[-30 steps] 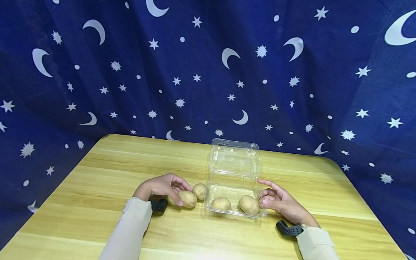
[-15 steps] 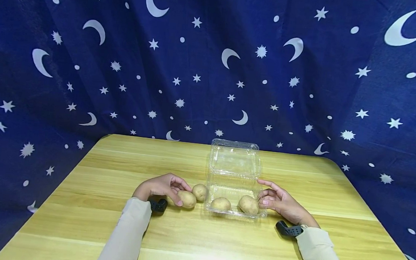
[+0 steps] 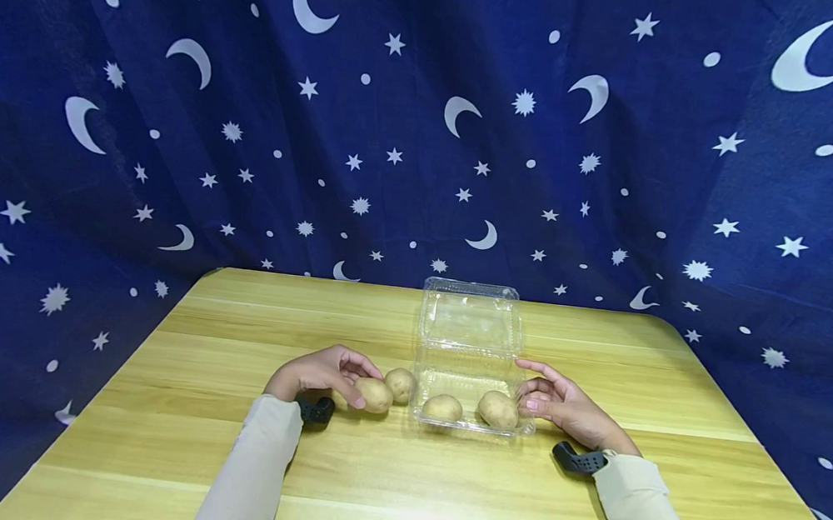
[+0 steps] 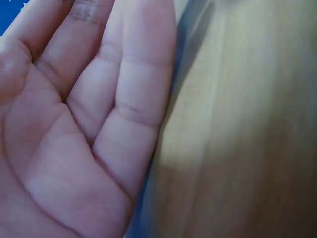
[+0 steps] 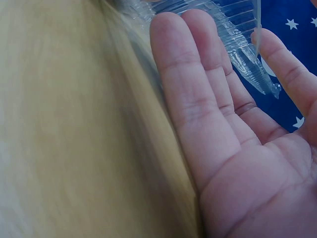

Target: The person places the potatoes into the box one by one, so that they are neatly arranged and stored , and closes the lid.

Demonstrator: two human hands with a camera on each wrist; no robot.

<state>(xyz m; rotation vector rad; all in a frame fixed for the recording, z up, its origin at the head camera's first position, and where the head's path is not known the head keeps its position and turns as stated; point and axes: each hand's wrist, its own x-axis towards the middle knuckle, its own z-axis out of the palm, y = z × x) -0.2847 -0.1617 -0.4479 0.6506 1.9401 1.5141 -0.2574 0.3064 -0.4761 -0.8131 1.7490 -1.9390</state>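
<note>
My left hand (image 3: 328, 373) holds a potato (image 3: 374, 396) between thumb and fingers, left of a clear plastic clamshell box (image 3: 467, 364). Beyond it, close to the box's left wall, lies a second potato (image 3: 400, 385). Part of another yellowish round shape shows under the left hand, mostly hidden. Inside the box, a potato (image 3: 443, 407) lies at the front left and another potato (image 3: 498, 409) at the front right. At the box's right side rests my right hand (image 3: 570, 407), its index finger stretched along toward the hinge. The right wrist view shows its fingers (image 5: 185, 89) nearly straight beside the plastic.
The box's lid (image 3: 471, 320) stands raised at the back. All of this is on a pale wooden table (image 3: 334, 486). Behind the table hangs a dark blue curtain (image 3: 401, 108) with moons and stars.
The potato in my left hand has risen very slightly, and the one beyond it has shifted a little. My right hand and the box have stayed put.
</note>
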